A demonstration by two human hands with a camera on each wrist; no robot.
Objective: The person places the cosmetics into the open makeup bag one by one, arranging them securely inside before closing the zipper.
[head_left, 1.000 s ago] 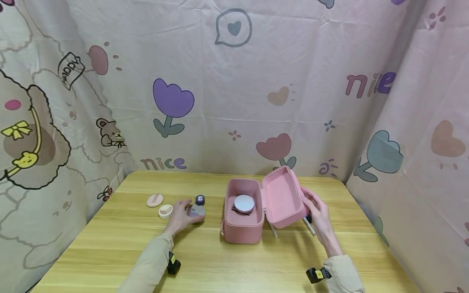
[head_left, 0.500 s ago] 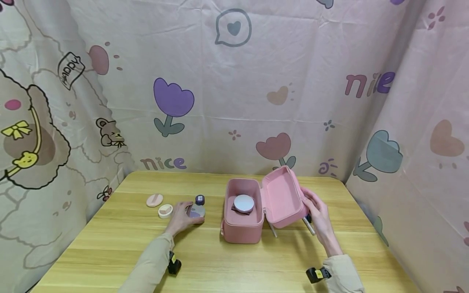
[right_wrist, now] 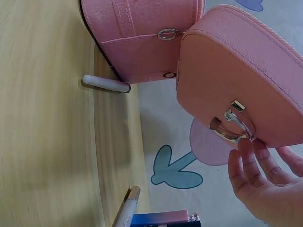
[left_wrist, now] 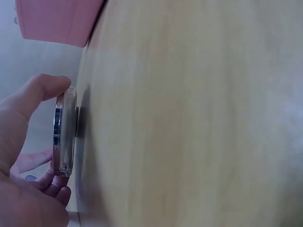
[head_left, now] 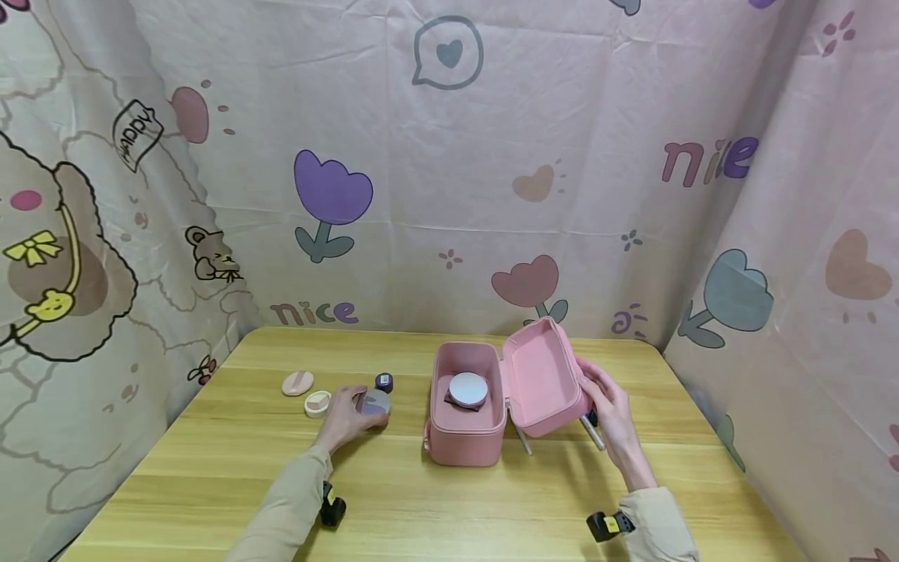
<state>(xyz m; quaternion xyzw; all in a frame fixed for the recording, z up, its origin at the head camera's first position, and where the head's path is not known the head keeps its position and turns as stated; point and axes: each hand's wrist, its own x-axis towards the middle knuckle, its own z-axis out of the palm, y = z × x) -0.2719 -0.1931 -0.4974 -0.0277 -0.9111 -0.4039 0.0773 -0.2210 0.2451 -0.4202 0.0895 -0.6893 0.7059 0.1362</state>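
Observation:
My left hand [head_left: 344,418] grips a round compact [head_left: 375,402] by its edge, thumb on one side and fingers on the other. In the left wrist view the compact [left_wrist: 65,132] shows edge-on, close over the wooden table. A pink cosmetic case [head_left: 467,447] stands unzipped, with a round white-topped compact [head_left: 467,389] on a dark item inside. My right hand [head_left: 609,404] holds the hinged lid [head_left: 542,376] tilted back. In the right wrist view its fingertips [right_wrist: 245,144] are at the lid's metal handle [right_wrist: 240,124].
A small dark-capped item [head_left: 384,382] stands just behind the left hand's compact. Left of that hand lie a round white-rimmed compact [head_left: 317,403] and a pink powder puff [head_left: 298,382]. Beside the case are a pale slim tube [right_wrist: 105,83], a gold-tipped tube [right_wrist: 127,208] and a blue-pink stick [right_wrist: 161,217].
The compact has shifted slightly left and away from me in the left hand. The right hand and the lid stay where they were.

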